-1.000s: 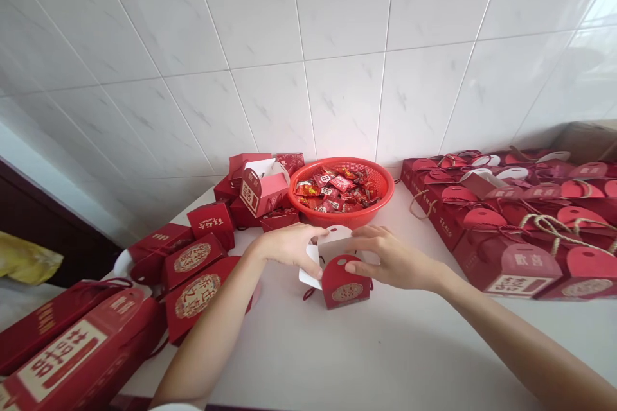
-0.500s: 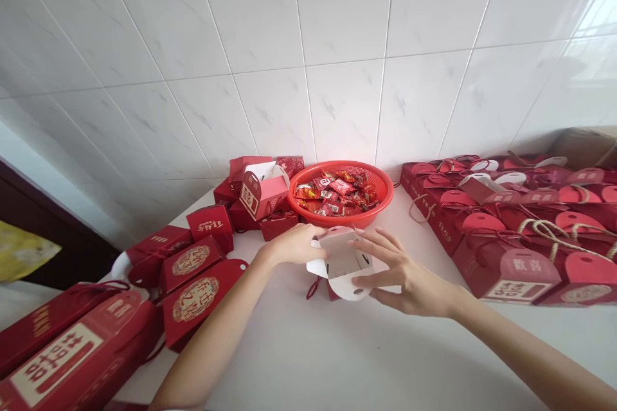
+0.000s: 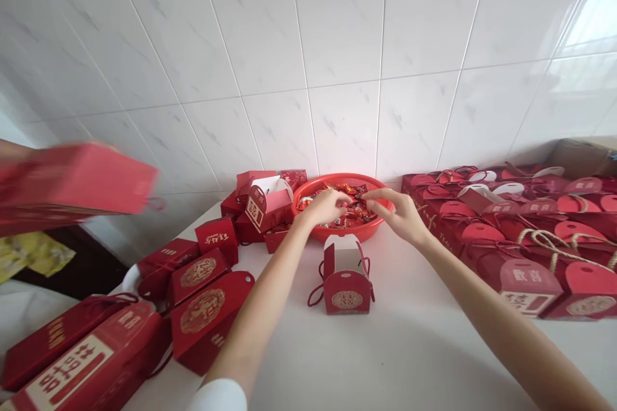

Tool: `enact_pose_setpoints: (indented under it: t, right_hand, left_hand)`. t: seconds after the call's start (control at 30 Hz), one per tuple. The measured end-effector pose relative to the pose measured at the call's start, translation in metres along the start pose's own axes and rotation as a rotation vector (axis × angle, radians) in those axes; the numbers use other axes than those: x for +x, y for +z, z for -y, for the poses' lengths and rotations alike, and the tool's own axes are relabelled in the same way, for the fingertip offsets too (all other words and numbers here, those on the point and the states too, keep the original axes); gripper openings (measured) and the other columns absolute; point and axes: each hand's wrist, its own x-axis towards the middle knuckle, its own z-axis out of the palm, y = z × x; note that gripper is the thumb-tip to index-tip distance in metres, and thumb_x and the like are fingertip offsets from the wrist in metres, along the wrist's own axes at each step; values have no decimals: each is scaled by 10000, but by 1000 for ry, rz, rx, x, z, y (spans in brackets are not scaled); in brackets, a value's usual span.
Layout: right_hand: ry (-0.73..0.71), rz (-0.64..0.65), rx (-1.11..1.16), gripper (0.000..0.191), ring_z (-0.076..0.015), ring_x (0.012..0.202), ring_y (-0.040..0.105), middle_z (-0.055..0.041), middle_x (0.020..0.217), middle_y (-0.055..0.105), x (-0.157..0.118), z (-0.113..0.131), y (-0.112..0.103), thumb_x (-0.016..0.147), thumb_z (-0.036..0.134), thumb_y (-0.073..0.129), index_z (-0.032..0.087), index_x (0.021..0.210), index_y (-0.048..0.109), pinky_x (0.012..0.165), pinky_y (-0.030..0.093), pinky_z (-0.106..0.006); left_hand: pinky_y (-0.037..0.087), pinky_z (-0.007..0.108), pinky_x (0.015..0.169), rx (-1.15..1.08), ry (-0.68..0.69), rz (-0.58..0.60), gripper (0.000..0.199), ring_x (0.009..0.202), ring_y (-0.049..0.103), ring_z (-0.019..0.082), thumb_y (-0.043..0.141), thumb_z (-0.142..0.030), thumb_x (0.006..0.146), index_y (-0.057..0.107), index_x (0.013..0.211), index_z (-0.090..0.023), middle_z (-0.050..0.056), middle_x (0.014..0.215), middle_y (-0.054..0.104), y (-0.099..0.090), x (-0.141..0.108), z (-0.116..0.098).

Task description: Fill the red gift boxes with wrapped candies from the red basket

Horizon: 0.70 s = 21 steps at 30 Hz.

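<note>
A red plastic basket (image 3: 321, 236) of wrapped candies (image 3: 354, 212) stands against the tiled wall. My left hand (image 3: 328, 207) reaches over its middle with fingers curled at the candies; whether they hold one is too small to tell. Over the basket's right side is my right hand (image 3: 396, 213), its thumb and fingers apart and nothing seen between them. Just in front of the basket, a small red box (image 3: 347, 292) stands upright on the white table (image 3: 385, 347), its top open, white inside, with dark red cord loops at both sides. Neither hand touches this box.
Red gift boxes (image 3: 205, 314) lie at the left, and an open one (image 3: 272, 205) sits on a pile beside the basket. Many closed boxes with cords (image 3: 530, 270) fill the right. Another person's hand, upper left, holds a blurred red box (image 3: 96, 180).
Both my hands have left the small box and moved forward over the basket. The box now stands upright by itself. A person's hand with a red box has appeared at the left.
</note>
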Motion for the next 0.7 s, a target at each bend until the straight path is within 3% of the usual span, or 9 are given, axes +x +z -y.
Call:
enact_pose_setpoints:
  t: [0.07,0.13,0.23,0.43,0.57,0.7]
  right_hand:
    - [136,-138,143,244,-237,904,704,-81,939,760,20,-17,12,828,387,600,183,876,724,849,551,-387]
    - [223,-214,260,240,-234,869,701,-79,875,755,33,-32,23,755,386,627,172,826,710,834,547,-376]
    - [307,-203,370,238,-223,836,690,-68,836,746,41,-47,34,679,367,668,171,808,708,812,542,-360]
    - [435,-205,448,196,-213,804,676,-45,784,728,49,-66,41,623,311,722,189,775,699,729,531,-323]
    - [468,-233,466,279,-201,773,678,-26,790,725,54,-73,42,611,286,772,201,862,684,721,535,-323]
    - [468,-167,569,376,-195,768,683,-35,850,740,54,-70,44,581,317,846,190,908,712,695,543,-312]
  left_hand:
    - [457,328,1031,58,3,126,413,1138,651,250,632,-82,781,724,1157,-227,74,1187,726,13,30,0]
    - [516,376,932,81,-121,291,456,985,701,281,671,-41,704,729,1129,-195,99,1008,762,23,50,1]
    - [548,411,768,76,-181,329,354,767,708,307,698,-17,632,762,965,-118,126,769,747,34,63,8]
    - [521,365,894,-62,-109,16,234,923,701,267,625,-17,715,775,795,-178,78,856,769,44,70,32]
    - [515,337,958,-279,-35,-201,310,1025,695,220,519,-49,839,775,957,-177,78,1015,775,46,78,44]
    - [530,354,960,-507,58,-295,303,1074,688,215,507,-104,895,738,1086,-145,106,1144,746,47,81,49]
